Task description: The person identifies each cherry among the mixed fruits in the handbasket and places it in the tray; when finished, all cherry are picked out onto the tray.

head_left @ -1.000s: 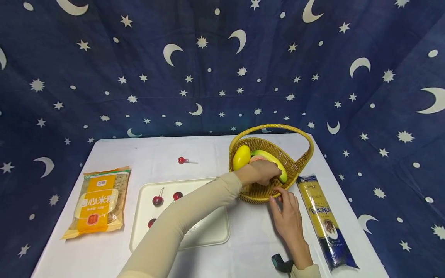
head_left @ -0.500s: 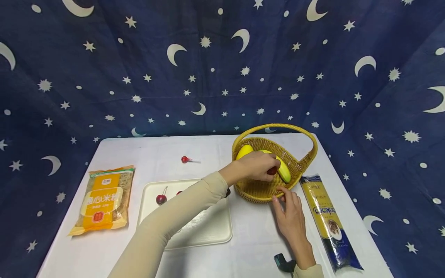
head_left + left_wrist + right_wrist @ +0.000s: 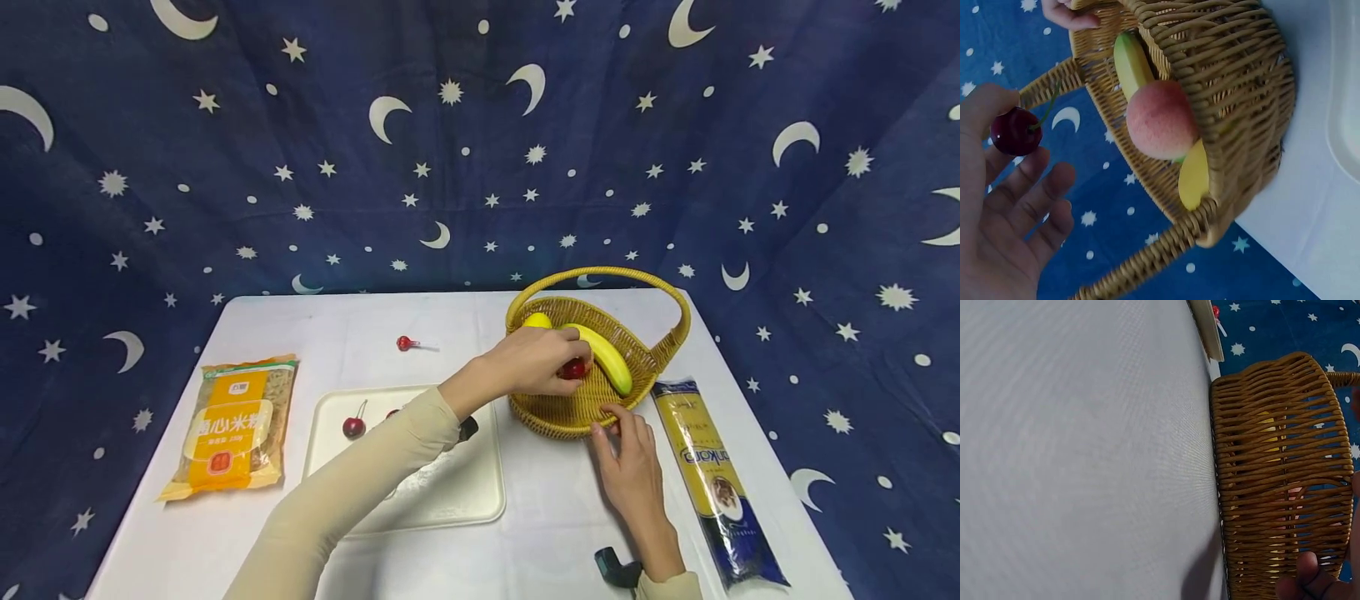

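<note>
In the head view my left hand (image 3: 534, 360) is over the left part of a wicker basket (image 3: 551, 427). It pinches a dark red cherry (image 3: 1016, 131) between thumb and index finger, its green stem pointing away; the other fingers are loosely bent. Inside the basket lie a banana (image 3: 609, 357), a peach (image 3: 1161, 119) and a yellow fruit (image 3: 1194, 176), partly hidden by the wall. My right hand (image 3: 632, 471) grips the basket's front rim, some fingertips (image 3: 1307, 565) against the outer wicker and a finger over the edge.
A cream tray (image 3: 487, 500) with cherries (image 3: 354, 427) lies left of the basket, partly under my left arm. Behind it is a red lollipop (image 3: 406, 343). An orange noodle packet (image 3: 232, 429) lies far left, a blue-and-gold pasta packet (image 3: 712, 475) right. The basket handle (image 3: 600, 271) arches upward.
My left hand has come up out of the basket and drifted left, the cherry now showing in its fingers. The right hand stays at the rim. The head view has shifted slightly.
</note>
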Action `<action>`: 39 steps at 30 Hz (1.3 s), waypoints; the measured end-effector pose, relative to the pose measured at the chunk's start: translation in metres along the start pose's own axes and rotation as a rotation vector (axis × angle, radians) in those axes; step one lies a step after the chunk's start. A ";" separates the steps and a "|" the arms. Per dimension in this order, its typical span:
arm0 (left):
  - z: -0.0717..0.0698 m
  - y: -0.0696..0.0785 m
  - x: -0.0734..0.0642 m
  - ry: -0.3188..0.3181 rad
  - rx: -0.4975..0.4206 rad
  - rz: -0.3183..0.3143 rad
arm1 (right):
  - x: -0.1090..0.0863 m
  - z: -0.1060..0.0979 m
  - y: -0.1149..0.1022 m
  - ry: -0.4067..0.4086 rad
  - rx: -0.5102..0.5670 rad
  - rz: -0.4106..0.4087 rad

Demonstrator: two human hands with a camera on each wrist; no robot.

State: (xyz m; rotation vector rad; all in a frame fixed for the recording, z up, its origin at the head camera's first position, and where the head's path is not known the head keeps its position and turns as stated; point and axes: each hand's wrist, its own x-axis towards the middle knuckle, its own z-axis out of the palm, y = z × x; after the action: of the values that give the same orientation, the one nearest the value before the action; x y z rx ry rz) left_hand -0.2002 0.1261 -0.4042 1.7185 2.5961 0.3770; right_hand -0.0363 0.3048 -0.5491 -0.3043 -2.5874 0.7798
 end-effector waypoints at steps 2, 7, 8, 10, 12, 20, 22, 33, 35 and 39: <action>-0.004 -0.002 -0.009 0.032 -0.001 -0.009 | 0.000 0.000 -0.001 -0.001 0.003 0.002; -0.012 -0.005 -0.036 0.104 0.000 -0.052 | 0.000 0.000 -0.002 -0.002 0.015 0.009; -0.012 -0.004 -0.042 0.125 -0.003 -0.058 | 0.000 0.000 -0.002 -0.004 0.017 0.012; -0.012 -0.001 -0.057 0.170 -0.023 -0.071 | 0.000 -0.001 -0.002 -0.004 0.016 0.017; -0.009 0.002 -0.073 0.212 -0.047 -0.085 | -0.001 -0.002 -0.003 -0.008 0.015 0.024; 0.009 0.006 -0.140 0.332 -0.062 -0.244 | 0.001 -0.001 -0.002 -0.019 0.029 0.030; 0.015 0.007 -0.156 0.348 -0.042 -0.288 | 0.001 0.000 -0.002 -0.023 0.029 0.034; 0.067 0.021 -0.222 0.374 0.082 -0.430 | 0.001 -0.002 -0.003 -0.042 0.033 0.047; 0.076 0.024 -0.227 0.347 0.091 -0.456 | 0.000 -0.003 -0.004 -0.042 0.034 0.051; 0.090 0.028 -0.231 0.325 0.109 -0.492 | -0.001 -0.004 -0.007 -0.045 0.038 0.043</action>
State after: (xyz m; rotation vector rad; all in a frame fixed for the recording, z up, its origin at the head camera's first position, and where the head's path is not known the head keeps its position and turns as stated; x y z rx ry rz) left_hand -0.0704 -0.0560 -0.5153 1.0429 3.1935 0.5408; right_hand -0.0345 0.3001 -0.5424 -0.3353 -2.6129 0.8593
